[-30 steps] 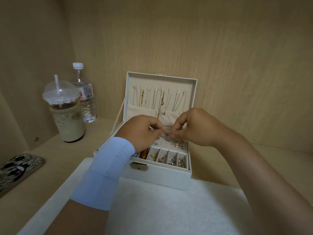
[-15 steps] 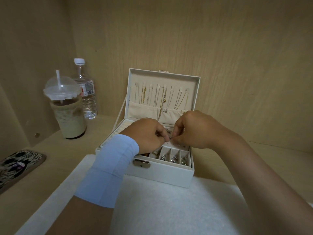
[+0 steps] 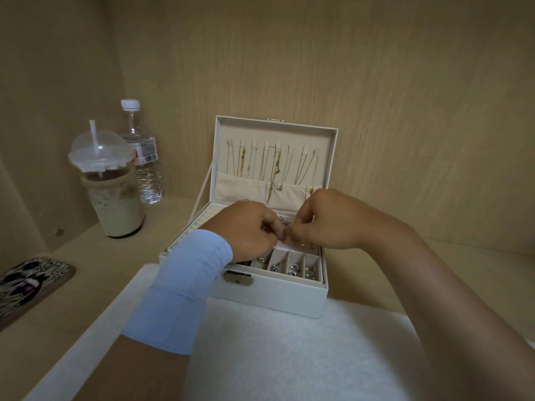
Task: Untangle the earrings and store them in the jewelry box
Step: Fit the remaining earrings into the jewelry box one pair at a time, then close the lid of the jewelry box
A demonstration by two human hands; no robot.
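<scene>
A white jewelry box [image 3: 278,296] stands open on the shelf, its lid upright with several thin necklaces [image 3: 272,166] hanging inside. Small front compartments hold several earrings [image 3: 293,269]. My left hand [image 3: 249,230], with a light blue wrist sleeve, and my right hand [image 3: 327,221] meet fingertip to fingertip over the box's stud panel. Both sets of fingers are curled and pinch something tiny between them; an earring is barely visible at the fingertips [image 3: 285,222]. The hands hide most of the panel.
A white fuzzy mat [image 3: 289,357] covers the shelf in front of the box. An iced coffee cup [image 3: 111,195] with straw and a water bottle [image 3: 144,157] stand at the back left. A patterned phone case [image 3: 29,285] lies at the left edge. Wooden walls enclose the shelf.
Both hands have stayed together over the stud panel, drawing slightly closer at the fingertips. The view has shifted a little; the box has not moved.
</scene>
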